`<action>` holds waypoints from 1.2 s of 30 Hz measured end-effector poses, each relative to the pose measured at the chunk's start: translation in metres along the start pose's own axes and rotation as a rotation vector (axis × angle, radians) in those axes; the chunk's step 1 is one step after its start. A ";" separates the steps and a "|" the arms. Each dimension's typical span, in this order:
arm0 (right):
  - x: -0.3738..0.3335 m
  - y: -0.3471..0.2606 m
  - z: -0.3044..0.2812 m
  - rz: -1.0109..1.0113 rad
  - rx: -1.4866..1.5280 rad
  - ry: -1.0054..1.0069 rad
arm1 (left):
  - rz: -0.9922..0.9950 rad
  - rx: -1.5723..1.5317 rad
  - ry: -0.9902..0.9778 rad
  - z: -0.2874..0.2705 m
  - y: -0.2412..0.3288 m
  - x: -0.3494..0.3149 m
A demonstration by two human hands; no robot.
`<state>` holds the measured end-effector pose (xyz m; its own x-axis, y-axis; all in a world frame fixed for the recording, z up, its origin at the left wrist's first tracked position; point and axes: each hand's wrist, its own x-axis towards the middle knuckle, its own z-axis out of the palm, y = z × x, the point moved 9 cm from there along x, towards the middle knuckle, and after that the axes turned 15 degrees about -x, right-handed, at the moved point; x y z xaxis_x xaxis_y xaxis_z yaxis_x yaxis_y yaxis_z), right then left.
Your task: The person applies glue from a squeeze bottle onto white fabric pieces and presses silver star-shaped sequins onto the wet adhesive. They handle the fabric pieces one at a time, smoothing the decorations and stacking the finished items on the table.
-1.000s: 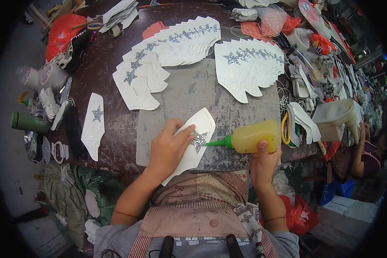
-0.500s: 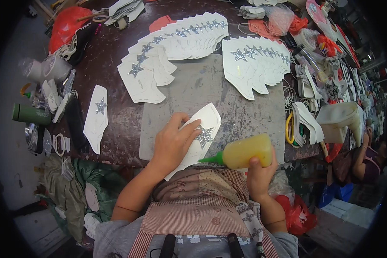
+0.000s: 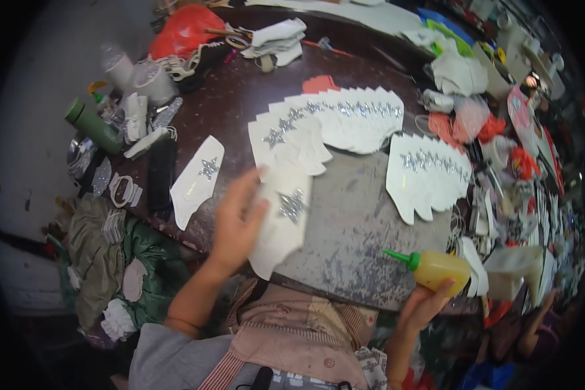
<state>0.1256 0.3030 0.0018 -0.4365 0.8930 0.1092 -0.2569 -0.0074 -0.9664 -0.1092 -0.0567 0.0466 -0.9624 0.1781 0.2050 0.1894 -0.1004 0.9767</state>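
My left hand (image 3: 236, 224), slightly blurred, has its thumb and fingers at the left edge of a white shoe-upper panel (image 3: 279, 244) with a silver glitter star, gripping it. The panel is blurred too, and its top overlaps the near end of the left fanned row of similar panels (image 3: 364, 133). In my right hand (image 3: 426, 302) is a squeeze bottle (image 3: 443, 272) of yellowish liquid, its green nozzle pointing left and slightly up. One more star panel (image 3: 198, 182) lies alone to the left of my left hand. A second fanned row of panels (image 3: 426, 188) is at the right.
A worn grey board (image 3: 351, 240) lies on the dark red table (image 3: 208, 97). Clutter lines the left edge, with a green flask (image 3: 92, 125), a black case (image 3: 160, 175) and a red bag (image 3: 183, 31). Bags and scraps crowd the right. Another person (image 3: 543, 325) is at far right.
My left hand has shifted the star panel left, toward the fanned row. My right hand has drawn the bottle away to the right, its nozzle now off the panel. The view has turned.
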 end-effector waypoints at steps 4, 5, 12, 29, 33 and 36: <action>0.003 0.019 -0.003 0.035 -0.032 -0.034 | 0.006 -0.154 0.300 -0.063 -0.027 0.051; 0.004 0.022 -0.004 0.035 -0.039 -0.053 | -0.005 -0.078 0.324 -0.075 -0.053 0.061; 0.003 0.020 -0.001 0.075 -0.065 -0.079 | 0.477 0.904 0.268 -0.037 0.010 0.052; 0.012 0.027 -0.017 0.210 0.287 -0.057 | 0.329 0.606 0.281 -0.113 0.076 0.021; 0.012 0.029 -0.022 0.251 0.367 -0.064 | 0.248 0.218 -0.265 0.000 0.111 -0.008; 0.010 0.029 -0.014 0.187 0.277 -0.095 | 0.043 0.296 -0.870 0.099 0.046 -0.032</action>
<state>0.1262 0.3182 -0.0284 -0.5731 0.8189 -0.0306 -0.3830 -0.3006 -0.8734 -0.0502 0.0299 0.0906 -0.4901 0.8660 0.0995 0.3797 0.1093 0.9186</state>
